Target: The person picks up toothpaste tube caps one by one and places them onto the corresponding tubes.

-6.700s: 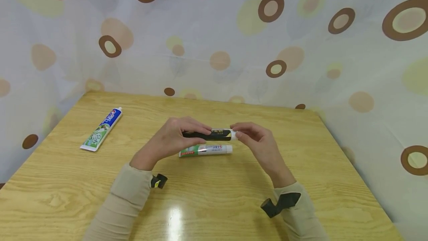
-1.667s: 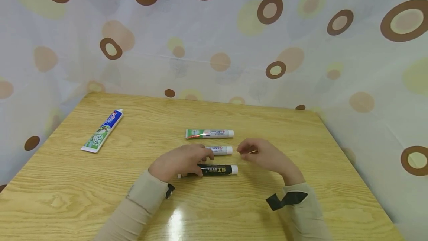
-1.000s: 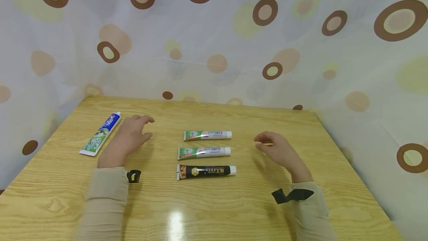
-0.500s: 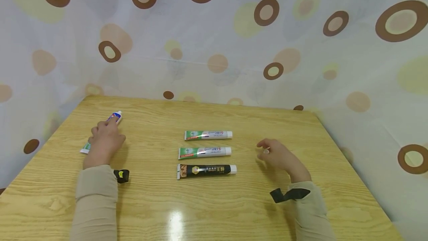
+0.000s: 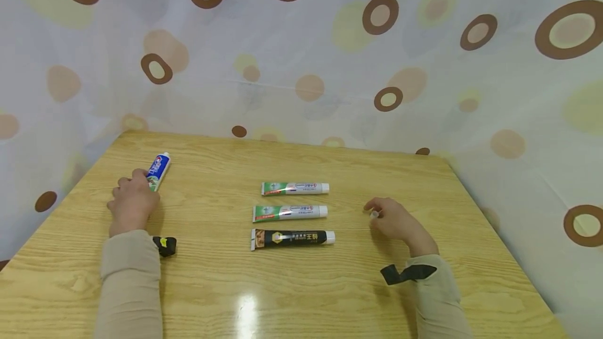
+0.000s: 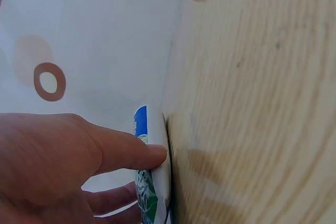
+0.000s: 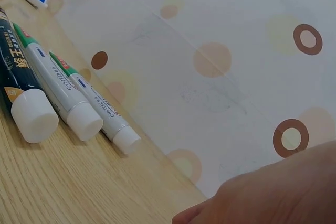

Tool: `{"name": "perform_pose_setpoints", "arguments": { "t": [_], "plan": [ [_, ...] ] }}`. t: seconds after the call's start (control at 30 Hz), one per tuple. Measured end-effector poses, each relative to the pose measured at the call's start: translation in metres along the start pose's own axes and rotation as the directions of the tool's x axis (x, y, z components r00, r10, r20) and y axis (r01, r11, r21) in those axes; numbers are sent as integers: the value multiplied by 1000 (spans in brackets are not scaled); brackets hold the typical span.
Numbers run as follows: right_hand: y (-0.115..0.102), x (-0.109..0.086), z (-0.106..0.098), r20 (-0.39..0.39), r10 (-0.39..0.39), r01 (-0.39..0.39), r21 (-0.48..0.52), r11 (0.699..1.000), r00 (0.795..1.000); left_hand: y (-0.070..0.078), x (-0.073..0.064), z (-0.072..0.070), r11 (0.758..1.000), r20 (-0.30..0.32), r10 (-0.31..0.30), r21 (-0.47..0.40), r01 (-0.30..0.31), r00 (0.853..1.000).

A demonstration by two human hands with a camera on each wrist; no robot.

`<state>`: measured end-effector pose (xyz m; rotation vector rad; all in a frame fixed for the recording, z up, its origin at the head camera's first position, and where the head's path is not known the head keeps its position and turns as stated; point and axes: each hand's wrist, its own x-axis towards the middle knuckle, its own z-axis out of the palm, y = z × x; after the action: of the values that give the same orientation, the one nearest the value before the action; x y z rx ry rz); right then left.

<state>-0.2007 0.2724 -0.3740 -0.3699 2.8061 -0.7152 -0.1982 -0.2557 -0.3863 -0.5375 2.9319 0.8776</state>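
My left hand [image 5: 134,203] lies over the lower half of a blue, green and white toothpaste tube [image 5: 158,167] at the table's left. In the left wrist view the thumb presses the edge of this toothpaste tube [image 6: 163,182] while other fingers reach its far side; it rests against the tabletop. My right hand [image 5: 398,224] hovers over the right of the table, a small white cap [image 5: 374,214] between thumb and fingers. Left of it lie two green-and-white toothpaste tubes [image 5: 301,188] and a black toothpaste tube [image 5: 294,238], their white caps facing right.
The wooden table [image 5: 212,286] backs onto a white curtain [image 5: 301,41] with brown and yellow circles. It also hangs along both sides. The three capped tubes lie in a roughly parallel row at mid-table.
The black tube, held by both hands earlier, now lies at the row's front. My left hand has moved left onto the blue, green and white tube; my right hand has drawn slightly rightward.
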Motion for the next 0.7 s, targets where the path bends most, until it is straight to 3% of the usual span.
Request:
{"name": "perform_pose_setpoints", "arguments": {
  "t": [0.27,0.7],
  "plan": [
    [-2,0,2,-21,20,-21,-19,1000,1000,-1,2,3,1000,-23,-18,-19,18,1000],
    [-3,1,2,-56,23,-25,-29,999,998,3,3,2,996,-11,-38,-84,37,999]
  ]
}}
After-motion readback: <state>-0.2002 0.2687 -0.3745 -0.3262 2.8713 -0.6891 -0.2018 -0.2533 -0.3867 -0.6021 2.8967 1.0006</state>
